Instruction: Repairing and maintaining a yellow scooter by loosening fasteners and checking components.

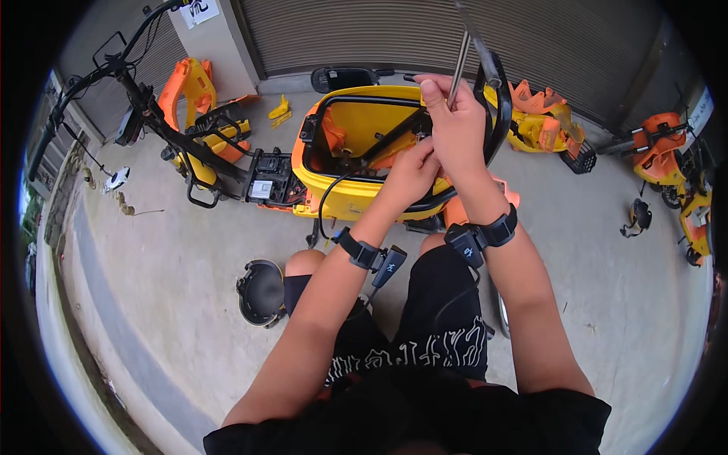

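Note:
A partly stripped scooter stands in front of me with its yellow body shell (356, 195) open at the top, a black rim round the opening. At the rear end of that opening, my right hand (459, 125) is wrapped round the shaft of a metal T-handle wrench (460, 64), its crossbar up by the black rear rail (502, 114). Just below and left, my left hand (413, 173) is closed in a pinch at the shell's rear edge. What its fingertips hold, if anything, is hidden. The wrench's lower end is also hidden, behind my hands.
Orange and yellow body panels (189, 91) lie at the back left, with more panels (544, 125) at the back right. A black seat (345, 79) lies behind the scooter by the shutter. A round black container (263, 293) sits left of my knees. Other scooters (660, 152) stand far right.

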`<state>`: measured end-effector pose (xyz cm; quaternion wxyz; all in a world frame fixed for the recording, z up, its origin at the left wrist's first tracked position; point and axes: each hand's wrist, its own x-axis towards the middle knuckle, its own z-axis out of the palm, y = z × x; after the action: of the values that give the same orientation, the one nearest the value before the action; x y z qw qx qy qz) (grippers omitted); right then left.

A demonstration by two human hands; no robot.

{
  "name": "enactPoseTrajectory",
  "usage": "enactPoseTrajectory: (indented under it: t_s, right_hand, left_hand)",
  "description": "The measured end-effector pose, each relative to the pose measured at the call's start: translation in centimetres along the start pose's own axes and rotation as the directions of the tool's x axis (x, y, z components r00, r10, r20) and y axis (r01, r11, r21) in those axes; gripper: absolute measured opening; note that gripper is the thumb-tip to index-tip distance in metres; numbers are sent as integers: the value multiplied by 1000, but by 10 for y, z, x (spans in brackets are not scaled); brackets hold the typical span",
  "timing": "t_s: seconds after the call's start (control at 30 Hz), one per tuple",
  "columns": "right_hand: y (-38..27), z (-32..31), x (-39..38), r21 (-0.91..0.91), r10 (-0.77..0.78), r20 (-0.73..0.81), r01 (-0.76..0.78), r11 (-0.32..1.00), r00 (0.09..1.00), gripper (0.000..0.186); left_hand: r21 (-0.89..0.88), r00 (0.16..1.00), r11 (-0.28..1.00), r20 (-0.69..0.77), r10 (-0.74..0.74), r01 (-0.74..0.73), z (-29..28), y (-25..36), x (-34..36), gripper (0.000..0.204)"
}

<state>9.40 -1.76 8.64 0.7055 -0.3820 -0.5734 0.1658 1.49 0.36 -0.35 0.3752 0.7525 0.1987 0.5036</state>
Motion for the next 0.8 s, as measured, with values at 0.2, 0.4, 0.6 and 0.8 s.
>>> enactPoseTrajectory:
  t_s: [0.2,0.4,0.6,0.8]
  right_hand:
    - [6,1,-13,78,8,-140,3,997,990,34]
    - [14,-12,2,538,101,158,-172,826,982,36]
    - [23,-20,21,663,138,458,-441,605,878,35]
    - [23,-12,-2,448,46,112,-91,890,993,29]
  left_hand:
    - [89,999,995,-19,-49,51,1,-1,0,18]
    - [81,995,992,-57,-88,92,1,-2,-3,13]
    - [-171,985,972,90,-145,159,-7,-1,-7,19]
    - [-79,983,980,43,-178,181,-12,-2,-8,17]
